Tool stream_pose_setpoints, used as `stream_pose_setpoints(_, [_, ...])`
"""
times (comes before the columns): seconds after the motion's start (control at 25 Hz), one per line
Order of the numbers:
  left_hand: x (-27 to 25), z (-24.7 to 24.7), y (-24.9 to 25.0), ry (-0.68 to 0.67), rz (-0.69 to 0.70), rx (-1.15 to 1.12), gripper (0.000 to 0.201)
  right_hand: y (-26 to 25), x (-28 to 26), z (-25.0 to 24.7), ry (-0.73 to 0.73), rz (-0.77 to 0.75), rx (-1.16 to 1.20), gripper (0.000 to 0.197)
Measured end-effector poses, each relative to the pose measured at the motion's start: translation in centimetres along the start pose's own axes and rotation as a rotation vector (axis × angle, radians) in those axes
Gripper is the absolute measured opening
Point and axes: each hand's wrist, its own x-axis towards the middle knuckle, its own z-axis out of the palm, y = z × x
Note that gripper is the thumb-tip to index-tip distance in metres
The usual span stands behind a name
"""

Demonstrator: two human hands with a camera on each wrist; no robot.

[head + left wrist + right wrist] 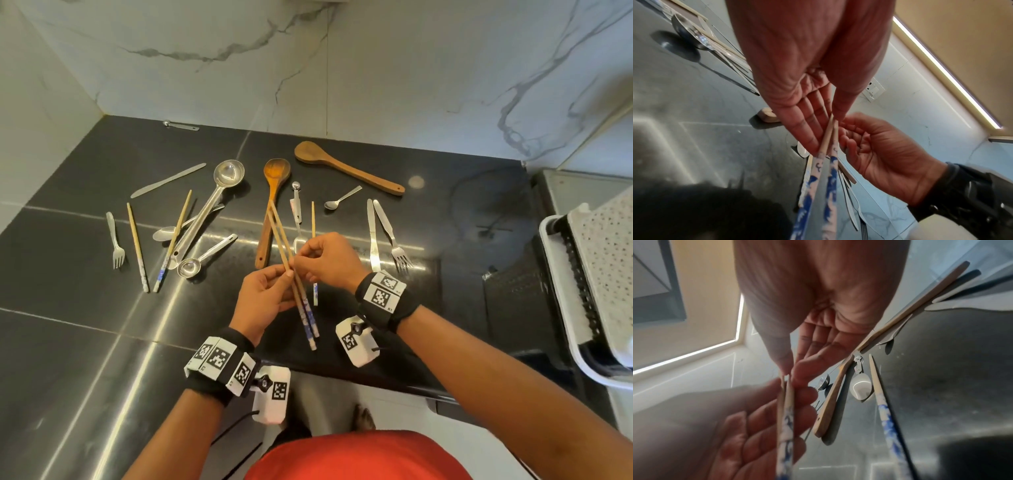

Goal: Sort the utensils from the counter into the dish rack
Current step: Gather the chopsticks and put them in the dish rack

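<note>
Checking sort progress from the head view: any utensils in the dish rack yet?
No: the visible part of the dish rack holds no utensils, and both hands hold two chopsticks above the counter.

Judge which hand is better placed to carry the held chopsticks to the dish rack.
Probably the right hand. Both hands pinch the pair of chopsticks above the counter, but the dish rack stands at the counter's right end, on that hand's side; the left hand would have to cross over.

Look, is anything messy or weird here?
The utensils lie scattered on the counter, some crossing: a chopstick lies over the long ladle. Nothing looks spilled or broken. Both hands hold two chopsticks.
</note>
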Motion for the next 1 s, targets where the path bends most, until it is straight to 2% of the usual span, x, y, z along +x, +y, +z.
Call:
stream_pose_setpoints(0.16, [0.9,-2.8,-0.1,-0.017,0.006,-0.002,0.020,-1.1,0.6,1.3,-0.085,-0.005,0.066,0.011])
stream_pose_setpoints(0.2, [1.2,-3.4,-0.2,-0.014,0.003,-0.009,0.020,-1.1,0.8,1.5,-0.075,-0.026,0.006,0.012])
stream_pose_setpoints(0.28, [1.6,-4.3,-0.2,0.018,-0.011,-0.044,0.016,-0.7,1.1,1.4,0.044,-0.051,-0.214,0.019])
stream_pose_setpoints(0.36, [2.0,-4.9,0.0,0.051,-0.019,-0.096,0.011,0.6,1.2,0.6,0.162,0.050,-0.441,0.026])
stream_pose_setpoints(0.48, [2.4,-5.8,0.5,0.061,-0.012,-0.155,0.013,2.1,0.8,0.4,0.154,0.252,-0.653,0.038])
stream_pose_setpoints(0.64, [2.3,-6.7,0.9,0.047,-0.022,-0.196,0.019,3.2,0.8,1.1,0.075,0.397,-0.578,0.037])
stream_pose_setpoints(0.72, [2.3,-7.1,1.0,0.046,-0.041,-0.215,0.016,3.3,0.3,0.2,0.108,0.428,-0.481,0.035])
stream_pose_setpoints(0.84, [2.1,-7.5,0.9,0.039,-0.075,-0.249,0.011,2.0,-1.2,-0.9,0.196,0.282,-0.349,0.024])
stream_pose_setpoints(1.0, [1.4,-7.0,0.5,0.015,-0.110,-0.309,0.011,-1.8,-1.9,1.6,0.108,0.034,-0.162,0.009])
